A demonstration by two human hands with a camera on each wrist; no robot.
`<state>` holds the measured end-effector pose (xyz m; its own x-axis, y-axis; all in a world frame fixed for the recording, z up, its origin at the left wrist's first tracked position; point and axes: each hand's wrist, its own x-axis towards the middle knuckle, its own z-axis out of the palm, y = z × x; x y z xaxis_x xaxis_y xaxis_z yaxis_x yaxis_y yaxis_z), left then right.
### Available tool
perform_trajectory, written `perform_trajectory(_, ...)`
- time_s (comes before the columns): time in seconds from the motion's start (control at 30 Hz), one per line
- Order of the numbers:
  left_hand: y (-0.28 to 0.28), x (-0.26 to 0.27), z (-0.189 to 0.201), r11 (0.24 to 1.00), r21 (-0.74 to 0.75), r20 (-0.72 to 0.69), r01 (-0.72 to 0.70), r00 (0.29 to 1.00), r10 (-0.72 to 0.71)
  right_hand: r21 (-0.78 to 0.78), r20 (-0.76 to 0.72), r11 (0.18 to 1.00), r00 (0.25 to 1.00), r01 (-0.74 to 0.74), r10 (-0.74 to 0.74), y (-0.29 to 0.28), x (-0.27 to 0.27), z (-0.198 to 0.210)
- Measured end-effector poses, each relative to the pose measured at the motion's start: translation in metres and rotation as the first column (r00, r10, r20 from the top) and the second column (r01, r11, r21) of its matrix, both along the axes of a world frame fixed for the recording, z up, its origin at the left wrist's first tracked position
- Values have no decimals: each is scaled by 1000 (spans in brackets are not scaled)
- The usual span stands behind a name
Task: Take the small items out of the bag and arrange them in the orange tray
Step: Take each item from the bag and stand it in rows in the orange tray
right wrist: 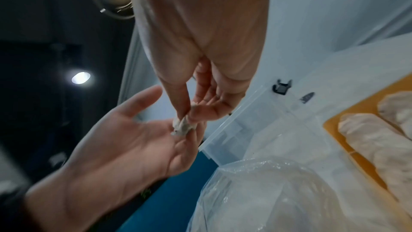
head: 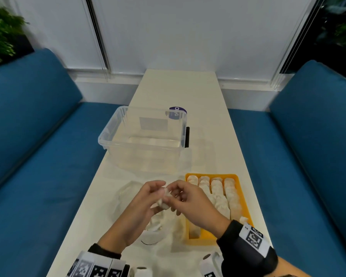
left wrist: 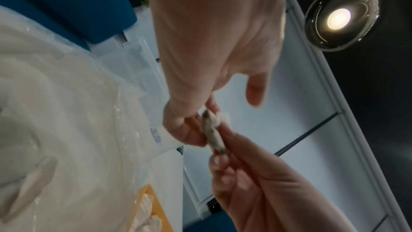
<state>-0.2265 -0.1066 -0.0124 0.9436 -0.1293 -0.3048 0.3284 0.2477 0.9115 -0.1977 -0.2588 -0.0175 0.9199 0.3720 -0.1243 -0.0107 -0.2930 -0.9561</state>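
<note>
Blue sofa seats (head: 34, 140) stand on both sides of a long white table (head: 180, 90). On the table, far from the person, sits a big see-through plastic box (head: 144, 136) with a black clip on its right side. A round purple sticker (head: 177, 112) shows just behind the box.

Closer to the person lies a clear plastic bag (head: 128, 198), crumpled and open, under the two hands. From the left wrist camera the bag (left wrist: 67, 112) looks soft and shiny, and one pale long item (left wrist: 33, 181) lies inside it.

Right beside the bag, on its right, is the orange tray (head: 241, 188). It holds four neat rows of pale small items (head: 218, 194), lined up from the far end toward the near end. The near part of the tray shows bare orange. In the right wrist camera the tray (right wrist: 347, 149) and its rows show at the right edge.

Both hands meet above the bag. The left hand (head: 144, 204) and the right hand (head: 190, 200) each pinch the same small item (head: 165, 198) with fingertips, one at each end. The item is pale and a bit grey. In the left wrist camera it (left wrist: 212, 135) is thin and long, held between the two hands in the air. In the right wrist camera the left palm (right wrist: 125, 147) faces up, with the other fingers spread loose, and the right thumb and finger squeeze the little item (right wrist: 184, 126).

Both wrists wear black sleeves with white bands that have black square marks.
</note>
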Motion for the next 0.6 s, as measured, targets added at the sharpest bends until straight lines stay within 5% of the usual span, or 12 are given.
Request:
perform_trajectory(0.13,1,-1,-2,966,254,100,-55,995,30,150,-134,988,991,22,-2,-11,2,3)
perform_trajectory(0.37,0,-2,1,906,404,172,-126,983,60,205,-212,979,976,-11,55,-19,-3,2)
perform_trajectory(0.6,-3,-2,6,859,510,144,-37,989,-43,130,-192,990,978,-61,86,-23,-6,2)
